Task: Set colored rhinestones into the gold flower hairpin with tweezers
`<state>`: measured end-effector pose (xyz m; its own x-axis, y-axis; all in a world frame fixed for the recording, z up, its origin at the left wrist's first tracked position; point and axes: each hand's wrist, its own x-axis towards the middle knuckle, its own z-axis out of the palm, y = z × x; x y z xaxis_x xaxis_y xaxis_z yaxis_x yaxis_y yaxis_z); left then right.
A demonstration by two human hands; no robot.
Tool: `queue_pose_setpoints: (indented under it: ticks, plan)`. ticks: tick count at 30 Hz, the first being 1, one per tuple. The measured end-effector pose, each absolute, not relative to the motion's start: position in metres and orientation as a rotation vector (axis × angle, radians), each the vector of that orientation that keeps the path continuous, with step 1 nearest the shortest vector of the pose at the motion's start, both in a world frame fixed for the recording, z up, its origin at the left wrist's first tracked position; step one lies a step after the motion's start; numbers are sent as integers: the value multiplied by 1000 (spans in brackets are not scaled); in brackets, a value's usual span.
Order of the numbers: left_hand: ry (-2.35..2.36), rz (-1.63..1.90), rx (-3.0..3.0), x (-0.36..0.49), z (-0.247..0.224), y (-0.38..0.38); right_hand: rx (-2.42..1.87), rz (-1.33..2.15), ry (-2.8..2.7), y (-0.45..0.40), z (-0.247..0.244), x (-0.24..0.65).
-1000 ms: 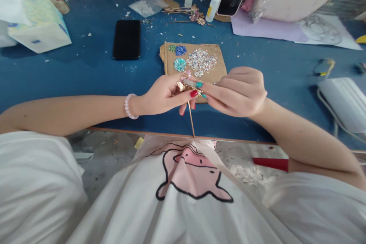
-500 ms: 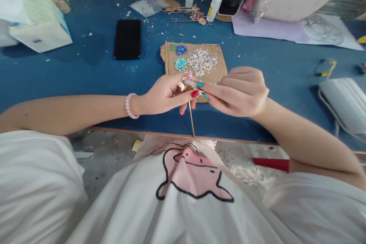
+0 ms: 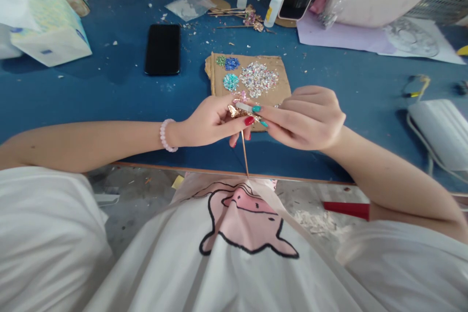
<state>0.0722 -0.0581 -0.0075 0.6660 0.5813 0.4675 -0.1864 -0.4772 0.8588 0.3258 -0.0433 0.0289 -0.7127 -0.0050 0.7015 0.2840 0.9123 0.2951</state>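
My left hand (image 3: 206,119) is closed around the decorated head of a gold hairpin (image 3: 244,153), whose thin stem points down toward the table's front edge. Gold butterfly-like and pink flower-like ornaments show between the fingers. Thumb and forefinger of my right hand (image 3: 310,117) are pinched at the ornament, by a small pale whitish piece (image 3: 243,107); whether they grip that piece, I cannot tell. Just behind both hands lies a cardboard piece (image 3: 221,91) bearing silver rhinestones (image 3: 259,78), turquoise rhinestones (image 3: 230,82), blue rhinestones (image 3: 232,63) and green ones. My hands cover its near part.
A black phone (image 3: 163,49) lies left of the cardboard. More hairpins (image 3: 234,12) and two dropper bottles (image 3: 275,7) are at the back. At left stands a tissue box (image 3: 54,34); at right, a white device with a cord (image 3: 440,131). The table edge (image 3: 204,172) runs before my body.
Almost nothing differs. My right hand has shifted very slightly, and both hands stay at the hairpin's head.
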Motion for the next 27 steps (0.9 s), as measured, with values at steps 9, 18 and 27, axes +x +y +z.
queue_pose_setpoints:
  ticks: [9,18,27]
  plan:
    - [383,957,1951,73,-8,-58,-172,-432,-2303,-47,26,321]
    - [394,908,1981,72,-6,-58,-214,-462,-2281,-49,25,317]
    - [418,886,1990,71,-6,-58,-202,-486,-2248,-50,27,314]
